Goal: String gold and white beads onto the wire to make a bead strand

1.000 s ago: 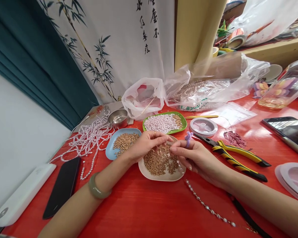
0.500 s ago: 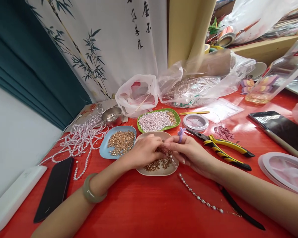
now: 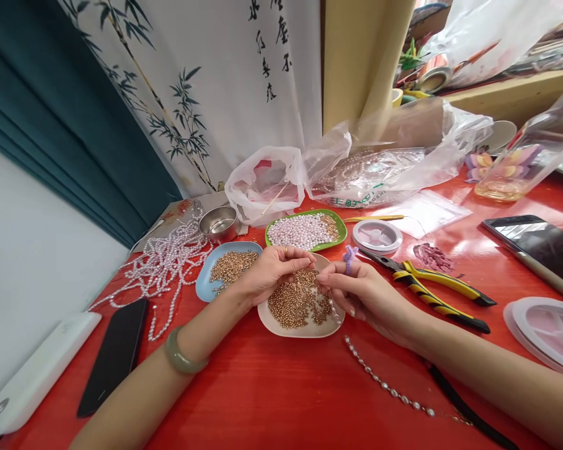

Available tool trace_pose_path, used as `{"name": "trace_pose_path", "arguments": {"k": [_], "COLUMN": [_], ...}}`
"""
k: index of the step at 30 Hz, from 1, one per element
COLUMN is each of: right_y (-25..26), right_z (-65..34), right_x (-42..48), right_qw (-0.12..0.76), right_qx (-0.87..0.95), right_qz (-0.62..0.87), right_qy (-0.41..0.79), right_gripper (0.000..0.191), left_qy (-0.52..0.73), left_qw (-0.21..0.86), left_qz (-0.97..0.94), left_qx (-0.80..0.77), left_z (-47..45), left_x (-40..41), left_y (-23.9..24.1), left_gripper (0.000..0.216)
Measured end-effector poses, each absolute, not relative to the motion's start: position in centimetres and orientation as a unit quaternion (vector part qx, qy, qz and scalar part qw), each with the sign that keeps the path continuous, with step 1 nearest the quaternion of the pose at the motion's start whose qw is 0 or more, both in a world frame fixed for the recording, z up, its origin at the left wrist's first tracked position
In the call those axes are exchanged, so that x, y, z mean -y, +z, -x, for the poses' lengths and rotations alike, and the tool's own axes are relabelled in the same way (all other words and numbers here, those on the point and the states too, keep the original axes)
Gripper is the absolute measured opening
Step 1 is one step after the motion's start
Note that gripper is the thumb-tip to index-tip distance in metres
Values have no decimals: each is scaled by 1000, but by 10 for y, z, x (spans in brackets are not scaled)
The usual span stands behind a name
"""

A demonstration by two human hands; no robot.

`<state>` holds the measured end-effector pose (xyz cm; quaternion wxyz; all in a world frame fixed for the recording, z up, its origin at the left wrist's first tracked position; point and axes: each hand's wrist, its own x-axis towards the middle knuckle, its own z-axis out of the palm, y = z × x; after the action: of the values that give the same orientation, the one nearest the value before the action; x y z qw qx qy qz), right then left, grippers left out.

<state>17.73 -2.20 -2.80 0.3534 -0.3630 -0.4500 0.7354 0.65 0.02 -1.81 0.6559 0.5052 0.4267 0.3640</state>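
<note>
My left hand point(image 3: 279, 274) is over the cream plate point(image 3: 281, 326) of small gold beads point(image 3: 298, 300), thumb and fingertips pinched; whatever lies between them is too small to make out. My right hand point(image 3: 359, 290) faces it at the plate's right side, fingers closed on the end of a beaded strand. This beaded strand point(image 3: 380, 382) hangs over the plate's right rim and runs on across the red table, pearls and small beads alternating. A small gap separates the fingertips of both hands. A purple ring is on my right hand and a green bangle point(image 3: 181, 353) on my left wrist.
Behind the plate are a blue plate point(image 3: 203, 284) of gold beads and a green tray point(image 3: 344, 232) of pearls. Pearl strands point(image 3: 164, 256) heap at left beside a black phone point(image 3: 115, 356). Yellow-black pliers point(image 3: 431, 284), spools point(image 3: 378, 236) and another phone point(image 3: 535, 244) lie right.
My left hand has drawn back slightly from my right hand, opening a gap and showing more gold beads on the plate. The whole view has shifted a little.
</note>
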Motion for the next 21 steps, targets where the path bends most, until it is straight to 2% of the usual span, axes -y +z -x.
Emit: {"name": "trace_pose_path", "arguments": {"k": [21], "right_y": [-25], "right_z": [-176], "right_x": [22], "right_qw": [353], "right_qx": [456], "right_qz": [368], "right_qy": [729], "right_gripper": [14], "left_qy": [368], "left_qw": [647], "left_qz": [-514], "left_qx": [-427], "left_z": [-10], "left_x": [2], "left_y": [-14], "left_gripper": [9]}}
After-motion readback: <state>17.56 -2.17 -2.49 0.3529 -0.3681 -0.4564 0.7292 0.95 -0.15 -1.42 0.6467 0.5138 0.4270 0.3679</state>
